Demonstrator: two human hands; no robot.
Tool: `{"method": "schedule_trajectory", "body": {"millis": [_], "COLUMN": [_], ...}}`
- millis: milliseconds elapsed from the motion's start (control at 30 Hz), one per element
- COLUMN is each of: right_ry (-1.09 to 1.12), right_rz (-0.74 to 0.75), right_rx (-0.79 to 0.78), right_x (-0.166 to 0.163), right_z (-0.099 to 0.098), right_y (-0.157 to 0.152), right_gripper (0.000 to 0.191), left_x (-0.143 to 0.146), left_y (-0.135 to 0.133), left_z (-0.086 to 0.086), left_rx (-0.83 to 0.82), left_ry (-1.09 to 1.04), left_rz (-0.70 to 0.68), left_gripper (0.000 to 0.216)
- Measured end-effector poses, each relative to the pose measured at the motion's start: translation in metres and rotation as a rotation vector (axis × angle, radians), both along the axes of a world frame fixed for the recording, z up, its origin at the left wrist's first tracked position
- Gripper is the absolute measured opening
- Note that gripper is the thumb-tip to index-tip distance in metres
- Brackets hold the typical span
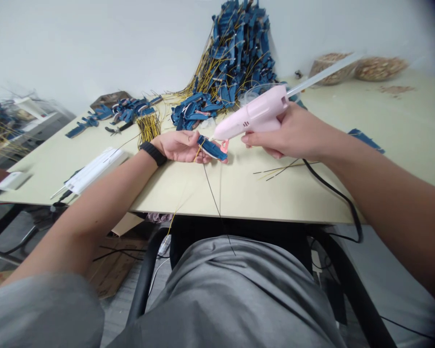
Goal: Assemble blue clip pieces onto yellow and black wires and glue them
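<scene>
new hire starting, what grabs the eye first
The pink hot glue gun in the right hand stands out first, its glue stick pointing back. Behind it, a tall heap of blue pieces trailing yellow wires rises against the wall. The left hand holds a blue piece at the gun's tip.

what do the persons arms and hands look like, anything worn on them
Both the left hand and the right hand are bare, with no gloves, and the forearms are uncovered too. The left wrist wears a flat black strap, like a fitness band. A loose grey short sleeve shows at the lower left.
</scene>
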State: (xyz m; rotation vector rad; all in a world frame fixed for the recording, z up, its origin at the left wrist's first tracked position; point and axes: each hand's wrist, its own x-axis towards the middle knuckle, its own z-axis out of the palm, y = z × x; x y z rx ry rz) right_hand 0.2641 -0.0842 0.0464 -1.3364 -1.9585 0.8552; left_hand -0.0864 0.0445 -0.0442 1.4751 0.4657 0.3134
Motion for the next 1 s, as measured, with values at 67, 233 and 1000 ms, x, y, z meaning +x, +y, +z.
{"method": "schedule_trajectory", "body": {"millis": [67, 233, 1000], "right_ry": [0.007, -0.035, -0.199], "right_rz": [0.003, 0.029, 0.014], "right_rx": [0.001, -0.035, -0.130], "right_x": [-0.001, 0.000, 0.003], "right_z": [0.000, 0.000, 0.020], "right_y": [-0.001, 0.002, -0.005], "right_gripper": [0.016, 0.016, 0.019], "left_x": [0.000, 0.004, 0.005], "left_y": [-0.002, -0.006, -0.015], "left_z": [0.000, 0.005, 0.016], "left_rx": [0.017, 0.037, -0.001], "left_ry": [0.017, 0.000, 0.024], "left_rz": [0.039, 0.000, 0.042], "left_gripper": [0.087, 0.092, 0.085]}}
